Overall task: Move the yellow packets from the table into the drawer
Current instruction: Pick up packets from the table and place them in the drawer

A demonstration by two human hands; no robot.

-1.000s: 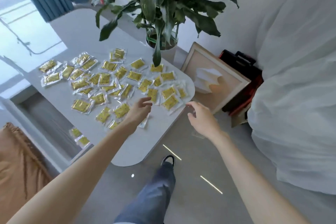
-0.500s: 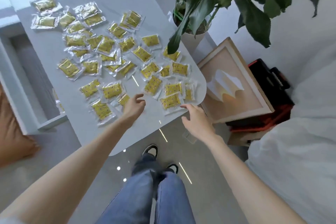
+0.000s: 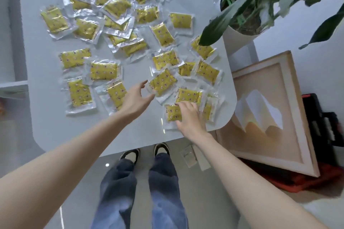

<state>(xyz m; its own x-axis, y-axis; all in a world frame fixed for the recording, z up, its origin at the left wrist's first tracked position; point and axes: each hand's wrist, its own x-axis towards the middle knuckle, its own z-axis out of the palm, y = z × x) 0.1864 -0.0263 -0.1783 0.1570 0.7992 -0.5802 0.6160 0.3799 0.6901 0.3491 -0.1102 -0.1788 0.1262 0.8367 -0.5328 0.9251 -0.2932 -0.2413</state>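
Yellow packets (image 3: 119,29) cover the table (image 3: 46,126) across the upper frame. My left hand (image 3: 133,100) hovers loose and spread at center; my right hand (image 3: 189,117) presses one packet (image 3: 173,112) near the lower-right corner.

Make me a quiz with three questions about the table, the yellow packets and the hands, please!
1. Where is the potted plant?
A. at the table's far right corner
B. on the floor by the shoes
C. in the middle of the packets

2. What colour is the table?
A. white
B. black
C. red

3. What is the right hand doing?
A. resting its fingers on a packet near the table's edge
B. holding a leaf
C. hanging beside the leg

Answers:
1 A: the pot stands at the corner, its leaves over some packets.
2 A: the bare top is white.
3 A: its fingers lie on that packet, while the left hand is spread open nearby.
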